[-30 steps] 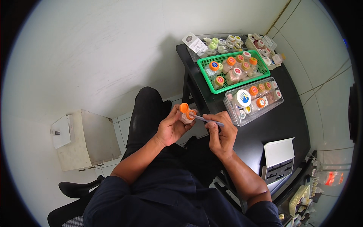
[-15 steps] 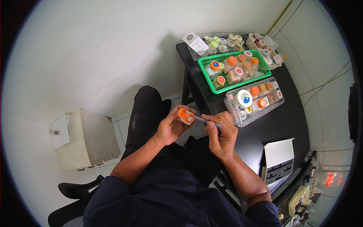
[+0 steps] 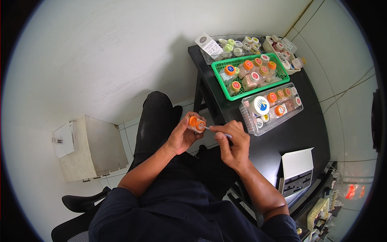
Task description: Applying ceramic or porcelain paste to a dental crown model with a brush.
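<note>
My left hand (image 3: pixel 180 136) is closed around a small clear jar (image 3: pixel 195 129) with an orange rim. Its orange cap (image 3: pixel 193 121) is off the mouth and sits beside it, held in the same hand; whether it is hinged I cannot tell. Between thumb and fingers, my right hand (image 3: pixel 236 146) pinches a thin pale grey stick-like tool (image 3: pixel 217 131). The tool's far end reaches into the mouth of the jar. What lies inside the jar is too small to make out.
On the black table (image 3: pixel 266 147) stand a green basket (image 3: pixel 230 97) and a clear bin (image 3: pixel 258 132), both with several capped jars. More jars sit in trays behind. An open white case (image 3: pixel 297 163) with a dark insert lies at the right. A beige cabinet (image 3: pixel 105 149) stands left.
My right hand has shifted slightly left toward the jar, and the tool's tip has gone from the rim into its mouth. The jar in my left hand has moved only a little.
</note>
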`<state>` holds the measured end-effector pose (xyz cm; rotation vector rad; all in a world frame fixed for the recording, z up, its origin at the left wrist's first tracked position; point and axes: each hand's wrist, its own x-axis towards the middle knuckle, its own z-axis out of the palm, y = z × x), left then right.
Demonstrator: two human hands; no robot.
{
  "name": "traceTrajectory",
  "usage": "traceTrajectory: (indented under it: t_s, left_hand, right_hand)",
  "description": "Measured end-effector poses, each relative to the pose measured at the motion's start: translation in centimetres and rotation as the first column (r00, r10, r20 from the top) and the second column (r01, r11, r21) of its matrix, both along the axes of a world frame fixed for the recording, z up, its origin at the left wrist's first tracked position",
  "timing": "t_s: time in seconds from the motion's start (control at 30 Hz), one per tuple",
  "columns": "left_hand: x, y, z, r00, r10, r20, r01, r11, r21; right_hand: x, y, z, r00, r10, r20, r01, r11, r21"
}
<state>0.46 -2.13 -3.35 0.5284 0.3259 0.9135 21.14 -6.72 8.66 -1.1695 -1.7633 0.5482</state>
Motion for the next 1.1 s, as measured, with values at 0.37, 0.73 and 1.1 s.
traceTrajectory:
  t_s: [0.37, 0.73, 1.1]
  left_hand:
    - [-0.4, 0.4, -0.7, 0.993, 0.076, -0.085, -0.079, 0.996, -0.028]
    - [0.2, 0.1, 1.3, 0.991, 0.097, -0.096, -0.097, 0.995, 0.007]
    - [0.2, 0.0, 1.5, 0.985, 0.113, -0.128, -0.121, 0.991, -0.056]
  right_hand:
    - [-0.2, 0.0, -0.8, 0.993, 0.085, 0.08, -0.085, 0.996, -0.012]
    - [-0.4, 0.1, -1.1, 0.979, 0.082, 0.187, -0.091, 0.995, 0.043]
    - [-0.4, -0.1, -0.7, 0.965, 0.116, 0.237, -0.134, 0.989, 0.06]
